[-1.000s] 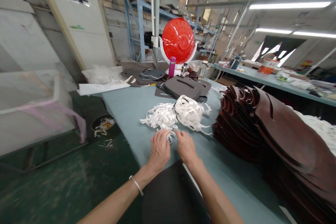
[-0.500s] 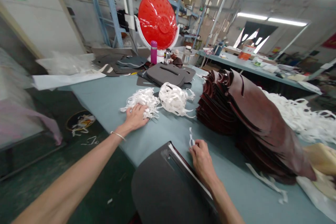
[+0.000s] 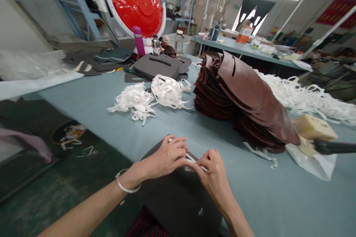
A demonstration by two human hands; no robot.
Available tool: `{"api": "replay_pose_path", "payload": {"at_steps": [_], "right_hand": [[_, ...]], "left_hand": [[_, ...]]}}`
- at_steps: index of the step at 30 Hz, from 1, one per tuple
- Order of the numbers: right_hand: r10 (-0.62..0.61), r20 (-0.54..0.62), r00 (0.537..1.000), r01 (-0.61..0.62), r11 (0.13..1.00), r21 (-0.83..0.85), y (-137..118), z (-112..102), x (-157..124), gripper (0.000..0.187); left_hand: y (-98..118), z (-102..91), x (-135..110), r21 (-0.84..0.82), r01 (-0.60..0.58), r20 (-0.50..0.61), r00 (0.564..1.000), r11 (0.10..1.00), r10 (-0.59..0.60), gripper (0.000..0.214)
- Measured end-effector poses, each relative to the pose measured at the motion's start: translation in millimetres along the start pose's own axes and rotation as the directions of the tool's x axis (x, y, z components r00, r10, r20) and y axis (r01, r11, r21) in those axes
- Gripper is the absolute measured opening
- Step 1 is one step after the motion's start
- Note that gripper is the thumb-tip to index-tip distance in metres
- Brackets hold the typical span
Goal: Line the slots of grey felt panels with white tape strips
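Note:
My left hand point(image 3: 166, 157) and my right hand point(image 3: 213, 174) meet over a dark grey flat panel point(image 3: 172, 200) at the table's near edge. Between their pinched fingertips runs a short white strip point(image 3: 194, 160), lying along the panel's upper edge. Both hands have their fingers closed on that strip. Two loose heaps of white strips point(image 3: 151, 96) lie further up the blue-grey table point(image 3: 94, 103), apart from my hands.
A leaning stack of brown leather pieces point(image 3: 241, 96) sits to the right, with more white strips point(image 3: 303, 96) behind it. Grey panels point(image 3: 155, 66), a red fan point(image 3: 135, 0) and a pink bottle point(image 3: 138, 40) stand at the far end. A tan block point(image 3: 313, 127) lies on white paper right.
My left hand left the white strip heap and came back to the dark panel. My right hand brought its strip down onto the panel, and both now pinch it. The view tilted down.

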State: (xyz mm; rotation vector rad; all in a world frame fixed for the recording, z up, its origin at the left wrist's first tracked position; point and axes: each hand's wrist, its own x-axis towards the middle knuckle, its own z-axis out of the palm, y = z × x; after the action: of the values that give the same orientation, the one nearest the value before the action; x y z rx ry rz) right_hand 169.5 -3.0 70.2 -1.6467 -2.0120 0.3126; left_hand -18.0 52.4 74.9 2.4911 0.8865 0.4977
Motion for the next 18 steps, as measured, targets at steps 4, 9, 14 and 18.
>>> {"api": "replay_pose_path", "payload": {"at_steps": [4, 9, 14, 18], "right_hand": [[0.038, 0.153, 0.987, -0.075, 0.966, 0.247, 0.2, -10.3, -45.5, 0.030], [0.258, 0.406, 0.877, -0.435, 0.784, 0.443, 11.9, 4.5, -79.7, 0.038], [0.466, 0.430, 0.773, -0.632, 0.507, 0.586, 26.3, 16.9, -83.8, 0.044], [0.483, 0.420, 0.768, -0.622, 0.407, 0.670, 34.2, 17.2, -69.7, 0.041]], "left_hand": [[1.9, -2.7, -18.9, -0.305, 0.217, 0.278, 0.952, 0.927, -0.131, 0.028], [-3.9, -1.7, -37.2, -0.383, 0.406, 0.345, 0.896, 0.830, -0.279, 0.026], [-19.8, 12.7, -43.6, -0.471, 0.506, 0.321, 0.861, 0.723, -0.394, 0.030], [-27.3, 24.1, -39.6, -0.643, 0.583, 0.272, 0.780, 0.496, -0.564, 0.037]]}}
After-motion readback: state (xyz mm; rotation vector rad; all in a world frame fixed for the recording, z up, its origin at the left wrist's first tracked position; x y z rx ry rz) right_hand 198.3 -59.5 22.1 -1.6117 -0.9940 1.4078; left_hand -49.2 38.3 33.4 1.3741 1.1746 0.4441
